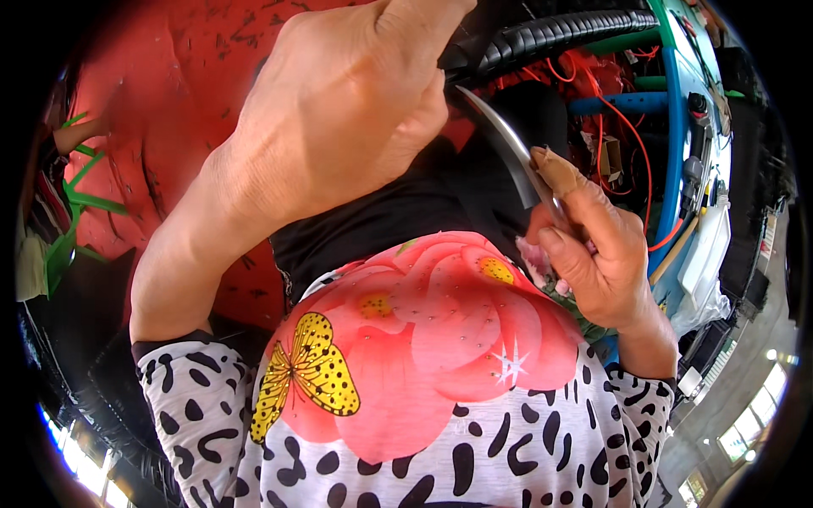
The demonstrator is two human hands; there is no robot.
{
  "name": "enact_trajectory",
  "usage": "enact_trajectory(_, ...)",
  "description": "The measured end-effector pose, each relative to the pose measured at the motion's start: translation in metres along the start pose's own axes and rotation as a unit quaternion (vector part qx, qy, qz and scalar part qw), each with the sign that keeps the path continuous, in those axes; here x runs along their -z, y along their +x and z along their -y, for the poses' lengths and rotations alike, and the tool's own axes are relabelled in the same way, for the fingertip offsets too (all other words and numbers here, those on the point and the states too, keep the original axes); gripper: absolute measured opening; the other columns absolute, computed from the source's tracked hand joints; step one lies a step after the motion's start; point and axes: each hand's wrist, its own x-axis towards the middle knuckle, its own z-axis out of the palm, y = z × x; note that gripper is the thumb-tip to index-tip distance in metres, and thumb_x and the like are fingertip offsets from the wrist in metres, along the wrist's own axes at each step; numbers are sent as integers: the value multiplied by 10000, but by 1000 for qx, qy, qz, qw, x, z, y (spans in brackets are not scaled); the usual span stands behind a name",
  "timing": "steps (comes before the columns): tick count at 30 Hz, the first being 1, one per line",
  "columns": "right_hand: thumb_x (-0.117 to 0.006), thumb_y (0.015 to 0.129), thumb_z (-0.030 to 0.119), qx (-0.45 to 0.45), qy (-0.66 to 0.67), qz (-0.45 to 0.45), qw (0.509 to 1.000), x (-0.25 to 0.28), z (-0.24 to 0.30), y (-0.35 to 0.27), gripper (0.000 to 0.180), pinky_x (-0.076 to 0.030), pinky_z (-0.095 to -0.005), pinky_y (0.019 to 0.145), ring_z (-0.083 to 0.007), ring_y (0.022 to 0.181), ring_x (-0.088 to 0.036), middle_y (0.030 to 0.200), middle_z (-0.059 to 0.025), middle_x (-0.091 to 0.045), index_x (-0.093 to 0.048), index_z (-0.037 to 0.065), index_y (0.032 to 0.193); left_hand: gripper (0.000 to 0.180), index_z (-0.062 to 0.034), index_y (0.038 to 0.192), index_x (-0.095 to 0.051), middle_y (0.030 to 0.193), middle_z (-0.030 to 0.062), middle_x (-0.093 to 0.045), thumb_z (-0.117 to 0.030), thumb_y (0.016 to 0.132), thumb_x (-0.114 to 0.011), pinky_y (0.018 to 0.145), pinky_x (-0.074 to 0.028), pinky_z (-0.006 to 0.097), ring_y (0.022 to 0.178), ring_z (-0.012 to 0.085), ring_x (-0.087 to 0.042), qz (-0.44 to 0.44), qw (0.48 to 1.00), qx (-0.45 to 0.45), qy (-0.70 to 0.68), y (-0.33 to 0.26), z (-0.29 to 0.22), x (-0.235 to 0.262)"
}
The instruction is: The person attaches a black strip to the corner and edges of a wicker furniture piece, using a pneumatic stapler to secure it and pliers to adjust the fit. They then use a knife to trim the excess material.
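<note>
My left hand (pixel 339 110) is closed in a fist near the top middle, its back toward me. Its curled fingers come up against the end of a black ribbed, wrapped-looking piece (pixel 567 38); what they hold is hidden. Between the thumb and fingers of my right hand (pixel 597 245) is a curved, shiny metal blade (pixel 508 144). It slants up and left, its far end close to the left hand's knuckles. A pale wrap or worn patch shows on one right fingertip. Below the right thumb, a small pink and white bit (pixel 535 258) shows.
On the right stands a blue-edged table (pixel 673 152) with hand tools, a white tray (pixel 705 254) and a clear plastic bag (pixel 699 309). An orange-red hose (pixel 635 127) loops beside a small carton (pixel 610 159). A scuffed red surface (pixel 169 102) and green bars (pixel 97 201) lie left.
</note>
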Motion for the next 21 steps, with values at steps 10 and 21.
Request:
enact_trajectory(10,-487,850,209,-239,399,87,881,8,19,16,578,-454,-237,397,-233,453,-585,762,-251,-580,-271,-96,1292,388,76,1022,-471,766,168,-570,22,651,-571,540,-482,355,614,304,-589,21,1000,-6,6,6,-2,1)
enact_trajectory(21,-409,856,172,-284,564,52,774,-5,42,28,544,-487,-311,387,-353,514,-616,781,-279,-575,-200,-47,1308,385,-3,1048,-513,733,76,-587,61,678,-593,559,-489,286,610,226,-597,68,991,115,-14,7,-11,4)
